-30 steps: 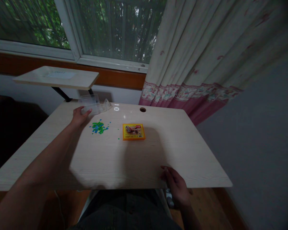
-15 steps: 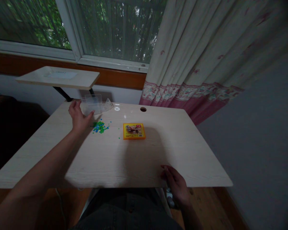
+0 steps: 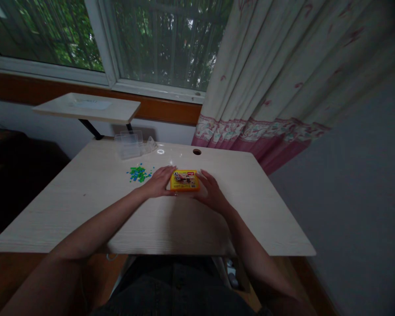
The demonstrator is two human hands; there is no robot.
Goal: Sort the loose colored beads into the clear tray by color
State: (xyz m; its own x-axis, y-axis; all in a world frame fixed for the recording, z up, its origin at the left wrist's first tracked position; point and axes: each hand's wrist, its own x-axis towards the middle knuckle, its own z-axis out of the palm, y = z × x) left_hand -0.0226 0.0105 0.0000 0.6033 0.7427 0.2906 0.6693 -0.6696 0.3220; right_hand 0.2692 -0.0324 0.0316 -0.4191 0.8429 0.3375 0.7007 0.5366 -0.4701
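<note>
At far left, a raised shelf [image 3: 122, 111] bearing a pale sheet [image 3: 94, 105]; beyond it, a white-framed window [image 3: 107, 48] with greenery [image 3: 79, 49] outside. Right of the window, a flowered curtain [image 3: 253, 66] with a pink hem [image 3: 268, 154], beside a plain wall [image 3: 355, 184].

A flat, rectangular yellow-and-orange box [image 3: 184, 182] is lying on the pale wood-grain table [image 3: 266, 219], between the person's bare left hand [image 3: 159, 181] and bare right hand [image 3: 212, 192]. Left of the left hand, a loose pile of small green and blue pieces [image 3: 138, 174] is lying. Behind the pile, a clear, rectangular plastic case [image 3: 131, 151] is sitting, while a small pale raised shelf [image 3: 115, 112] is standing at the table's back left corner.
</note>
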